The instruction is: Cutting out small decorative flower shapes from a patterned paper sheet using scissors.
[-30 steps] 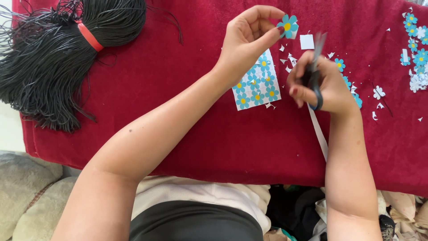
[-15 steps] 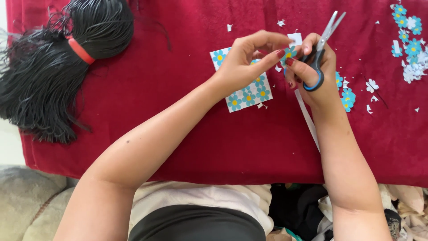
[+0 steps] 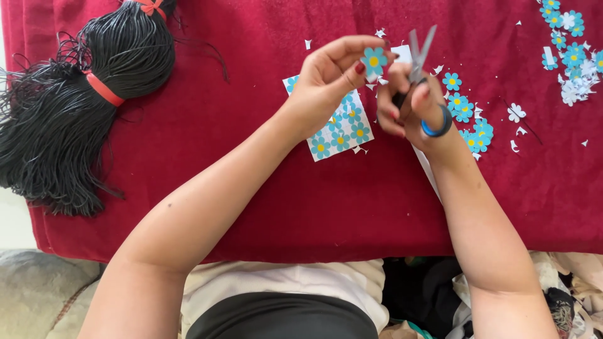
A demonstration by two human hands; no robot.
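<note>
We observe the left hand [image 3: 330,78] pinching a blue paper flower [image 3: 374,61] between fingertips, raised above the red cloth [image 3: 251,188]. The right hand [image 3: 411,107] grips scissors [image 3: 418,56], blades parted, just beside the flower.

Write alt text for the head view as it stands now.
Over a red cloth, the left hand pinches a blue paper flower while the right hand holds blue-handled scissors beside it. A sheet of printed flowers lies beneath, cut flowers to the right, a black cord bundle far left.
</note>
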